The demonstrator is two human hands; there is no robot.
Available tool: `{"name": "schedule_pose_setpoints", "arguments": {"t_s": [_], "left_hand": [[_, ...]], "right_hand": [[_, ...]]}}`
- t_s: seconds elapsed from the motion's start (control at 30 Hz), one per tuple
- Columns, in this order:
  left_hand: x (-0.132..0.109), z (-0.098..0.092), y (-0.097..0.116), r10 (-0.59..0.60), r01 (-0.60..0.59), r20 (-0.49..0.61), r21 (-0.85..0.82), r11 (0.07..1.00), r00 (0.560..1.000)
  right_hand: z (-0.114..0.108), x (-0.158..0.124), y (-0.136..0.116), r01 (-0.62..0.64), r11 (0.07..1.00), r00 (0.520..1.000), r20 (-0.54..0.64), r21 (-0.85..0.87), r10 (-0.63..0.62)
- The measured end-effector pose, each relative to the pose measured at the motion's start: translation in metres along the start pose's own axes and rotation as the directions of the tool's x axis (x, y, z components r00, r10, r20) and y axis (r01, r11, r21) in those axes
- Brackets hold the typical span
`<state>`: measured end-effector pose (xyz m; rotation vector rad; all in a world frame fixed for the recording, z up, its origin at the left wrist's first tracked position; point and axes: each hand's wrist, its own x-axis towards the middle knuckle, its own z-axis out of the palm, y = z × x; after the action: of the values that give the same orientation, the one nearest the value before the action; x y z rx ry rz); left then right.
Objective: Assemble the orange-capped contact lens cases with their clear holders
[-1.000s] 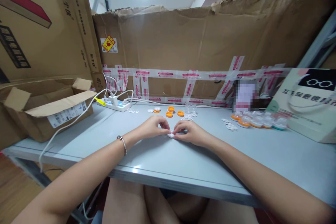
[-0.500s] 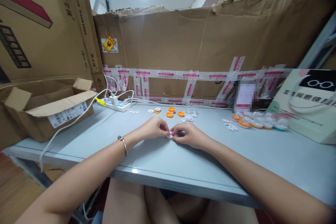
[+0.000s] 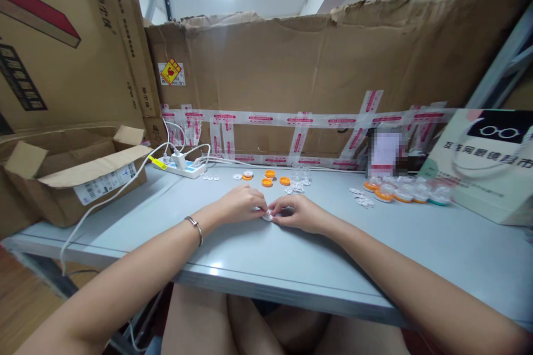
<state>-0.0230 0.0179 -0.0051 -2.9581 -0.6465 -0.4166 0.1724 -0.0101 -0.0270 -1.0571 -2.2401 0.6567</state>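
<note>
My left hand point(image 3: 241, 204) and my right hand point(image 3: 297, 213) meet at the middle of the grey table point(image 3: 291, 255), fingertips pinched together on a small white disc point(image 3: 268, 216) that rests on the tabletop. A metal bracelet point(image 3: 195, 228) circles my left wrist. Just beyond the hands lie several orange rings point(image 3: 268, 178) and a scatter of small clear and white discs point(image 3: 297, 186).
An open cardboard box point(image 3: 70, 172) sits at the left, with a white power strip point(image 3: 181, 166) and cables beside it. A taped cardboard wall point(image 3: 312, 83) backs the table. A row of orange and teal lidded cases point(image 3: 402, 193) and a printed box point(image 3: 487, 166) stand at the right.
Both hands have stayed together on the white disc, with the fingers closing down slightly lower over it. The view has shifted a little.
</note>
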Motion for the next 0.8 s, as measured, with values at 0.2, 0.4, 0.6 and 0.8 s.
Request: {"name": "schedule_pose_setpoints", "arguments": {"t_s": [0.2, 0.4, 0.6, 0.8], "left_hand": [[-0.0028, -0.0029, -0.0006, 0.018, -0.018, 0.002, -0.038, 0.999, 1.000], [-0.0039, -0.0067, -0.0005, 0.005, -0.006, -0.014, -0.088, 0.996, 1.000], [-0.0052, -0.0059, -0.0029, 0.032, -0.035, -0.015, -0.173, 0.984, 0.999], [-0.0043, -0.0049, -0.0025, -0.083, 0.084, 0.016, -0.303, 0.949, 0.996]], "right_hand": [[-0.0010, 0.0001, 0.0010, -0.001, 1.000, 1.000, 0.006, 0.003, 0.001], [-0.0018, 0.0001, 0.0029, 0.006, 1.000, 1.000, 0.017, -0.006, -0.006], [-0.0018, 0.0004, 0.0016, -0.014, 1.000, 1.000, 0.018, 0.026, 0.013], [-0.0025, -0.0002, 0.0001, -0.050, 0.997, 0.999, 0.012, 0.058, 0.049]]}}
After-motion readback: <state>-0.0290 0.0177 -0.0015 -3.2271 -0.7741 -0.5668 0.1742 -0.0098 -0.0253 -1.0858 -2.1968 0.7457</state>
